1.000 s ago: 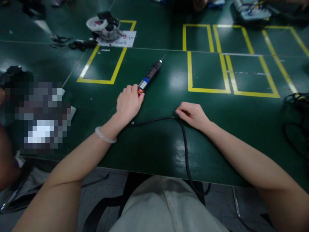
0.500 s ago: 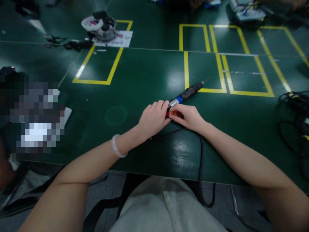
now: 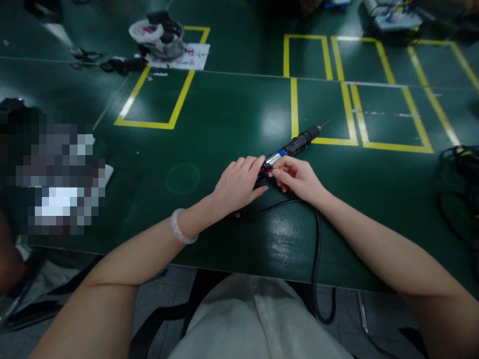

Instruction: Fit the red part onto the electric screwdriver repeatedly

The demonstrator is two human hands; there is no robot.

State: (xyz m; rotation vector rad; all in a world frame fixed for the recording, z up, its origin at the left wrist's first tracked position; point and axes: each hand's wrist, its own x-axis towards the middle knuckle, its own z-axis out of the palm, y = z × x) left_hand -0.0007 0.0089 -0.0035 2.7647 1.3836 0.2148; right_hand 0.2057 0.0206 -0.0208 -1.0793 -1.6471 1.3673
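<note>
An electric screwdriver [image 3: 297,143] lies slantwise on the green table, its thin bit pointing away to the right. Its rear body looks uncovered, with a silver and blue section and some red and black parts showing. My left hand [image 3: 241,182], a pale bangle on its wrist, is curled over the rear end; the thumb sits apart from the fingers. Beside it my right hand [image 3: 297,177] has thumb and forefinger pinched at a small red part [image 3: 269,173] on the near side of the body. Both palms hide much of that rear end.
A thick black cable [image 3: 317,259] hangs over the table's front edge. More coiled cables [image 3: 462,199] lie at the right. Yellow tape outlines [image 3: 359,143] mark the table. A tub of parts [image 3: 159,37] stands on a paper sheet at the back left.
My right hand has drawn back slightly to the right, and its fingers have shifted at the red part. My left thumb has moved away from that part. The view has shifted a little.
</note>
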